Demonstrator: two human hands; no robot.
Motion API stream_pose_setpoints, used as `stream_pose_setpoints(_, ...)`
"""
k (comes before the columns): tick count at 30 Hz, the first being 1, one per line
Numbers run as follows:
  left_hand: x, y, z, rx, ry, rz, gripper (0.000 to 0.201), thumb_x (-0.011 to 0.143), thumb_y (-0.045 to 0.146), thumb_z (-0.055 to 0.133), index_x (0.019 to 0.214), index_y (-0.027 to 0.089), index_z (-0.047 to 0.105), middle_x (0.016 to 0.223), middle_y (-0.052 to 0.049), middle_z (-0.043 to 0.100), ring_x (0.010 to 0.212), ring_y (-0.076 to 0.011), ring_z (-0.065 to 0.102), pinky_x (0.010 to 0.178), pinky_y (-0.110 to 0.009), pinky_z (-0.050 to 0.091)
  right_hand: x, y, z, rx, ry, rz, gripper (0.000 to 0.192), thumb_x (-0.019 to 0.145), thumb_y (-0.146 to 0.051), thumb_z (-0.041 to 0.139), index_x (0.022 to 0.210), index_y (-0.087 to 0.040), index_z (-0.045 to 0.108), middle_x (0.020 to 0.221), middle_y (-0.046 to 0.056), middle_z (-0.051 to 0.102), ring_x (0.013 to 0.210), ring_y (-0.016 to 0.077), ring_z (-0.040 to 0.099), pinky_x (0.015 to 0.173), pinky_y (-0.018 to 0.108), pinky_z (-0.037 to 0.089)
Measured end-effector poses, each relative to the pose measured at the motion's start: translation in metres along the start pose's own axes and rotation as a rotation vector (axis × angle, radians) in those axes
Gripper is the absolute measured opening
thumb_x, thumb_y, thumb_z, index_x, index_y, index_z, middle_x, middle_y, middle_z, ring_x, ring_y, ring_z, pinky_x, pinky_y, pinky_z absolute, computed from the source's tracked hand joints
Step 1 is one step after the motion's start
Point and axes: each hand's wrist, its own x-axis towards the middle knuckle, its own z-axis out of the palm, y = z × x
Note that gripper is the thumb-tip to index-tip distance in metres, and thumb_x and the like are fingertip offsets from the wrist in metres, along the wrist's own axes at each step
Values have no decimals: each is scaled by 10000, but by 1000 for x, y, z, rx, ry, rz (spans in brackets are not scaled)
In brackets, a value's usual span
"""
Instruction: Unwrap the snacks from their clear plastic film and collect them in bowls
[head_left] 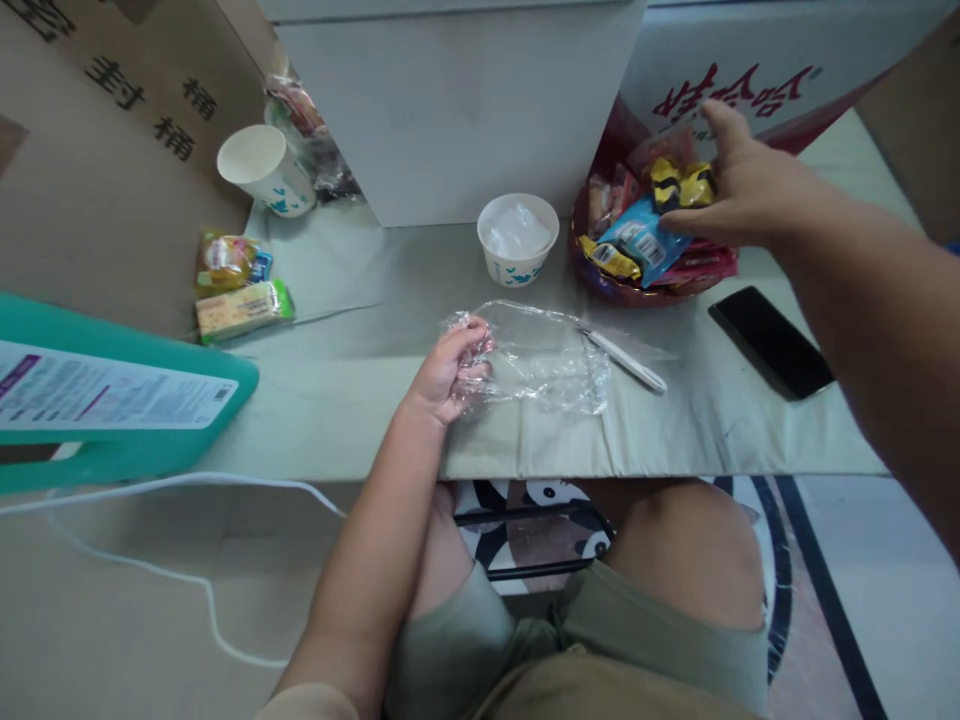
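My left hand (453, 370) is closed around one end of a clear plastic bag (544, 365), which lies crumpled on the table to its right. A white pen (626, 360) rests by the bag's right side, its tip against or under the film; I cannot tell which. Over a reddish bowl (637, 293) heaped with wrapped snacks, my right hand (739, 185) is spread, thumb and fingers apart. Its fingertips are near a yellow-and-black packet (681, 185) and a blue packet (646, 240). Whether they touch is unclear.
Behind the bag stands a paper cup (517, 270) holding clear plastic. A black phone (772, 342) lies at right. At left are another paper cup (266, 170), snack packets (244, 312) and a teal jug (180, 440). A white box (465, 110) stands at the back.
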Motion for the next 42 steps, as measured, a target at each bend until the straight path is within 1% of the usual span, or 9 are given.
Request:
stream_pose_setpoints(3,1,1,0,0,-8,-10,118,822,144,617,783,202,522,587,69,572,277,-4,319,288,-125,76,-30,-1,4,116,-69,86,1071,836,-541,725,1647,-73,205,1405,228,633,1257,325,669,868,402,478)
stream_pose_setpoints(6,0,1,0,8,-5,-17,114,826,141,611,782,201,525,590,65,575,276,-1,312,289,-122,59,-62,-7,4,190,-11,84,901,837,-241,780,1602,-114,322,1479,228,592,1345,319,611,998,401,468)
stream_pose_setpoints(10,-1,-3,2,18,4,-14,119,818,141,620,779,199,525,591,68,569,280,2,312,289,-121,60,-84,-7,7,171,81,76,654,833,-152,708,1457,-119,512,1377,223,653,1257,299,639,1027,412,466)
stream_pose_setpoints(22,2,-9,5,119,37,22,133,766,176,668,771,199,536,580,75,547,307,-5,283,298,-138,79,-61,13,39,190,11,5,228,813,-207,779,1023,-168,699,1284,142,651,1177,233,600,1000,352,459)
stream_pose_setpoints(26,7,-7,-6,425,211,285,115,778,190,670,700,177,587,605,41,575,413,-41,422,336,-142,267,-90,7,34,253,284,-70,173,849,-316,710,964,-189,735,1360,146,649,1271,302,604,1099,453,448)
stream_pose_setpoints(30,13,-4,-23,765,380,465,177,784,153,628,616,182,584,568,34,571,466,-76,485,421,-164,400,-158,-51,25,489,630,-254,124,918,-274,583,926,-234,700,913,78,737,942,259,714,880,431,555)
stream_pose_setpoints(33,16,-5,-31,811,374,466,155,793,163,609,640,185,607,571,26,611,477,-95,529,484,-191,452,-197,-107,41,583,194,-469,358,876,-385,684,1203,-242,656,1214,121,743,1146,312,689,984,485,547)
stream_pose_setpoints(35,17,-4,-38,857,404,484,165,797,164,602,634,185,601,563,26,609,475,-98,531,505,-198,440,-208,-132,60,513,32,-464,304,888,-343,661,1176,-247,674,1228,112,752,1221,332,657,1083,546,474)
stream_pose_setpoints(42,6,15,-79,1081,799,643,158,774,176,691,917,195,627,727,20,628,643,-133,580,634,-243,441,-216,-137,88,534,86,-406,139,932,-230,560,839,-252,661,889,30,777,995,238,705,1119,491,411)
